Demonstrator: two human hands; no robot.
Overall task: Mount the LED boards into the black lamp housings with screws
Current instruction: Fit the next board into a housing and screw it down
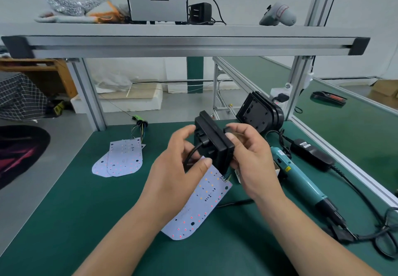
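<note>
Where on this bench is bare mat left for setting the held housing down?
Bare green mat lies near-left, bordered by the table's left edge, the two spare LED boards and the wired LED board. A smaller patch sits behind, between the wire bundle and the black lamp housing. The right is crowded: electric screwdriver, power adapter, cables.

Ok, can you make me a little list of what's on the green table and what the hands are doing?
Left hand: grips the black plastic lamp housing from the left
Right hand: grips the same housing from the right
Housing: held on edge above the green table mat
White LED board with coloured dots: under the left hand, wires at its top corner, not mounted yet
Spare white boards: two, overlapping, on the mat at left
Teal electric screwdriver: lying on the mat at right, untouched
</note>
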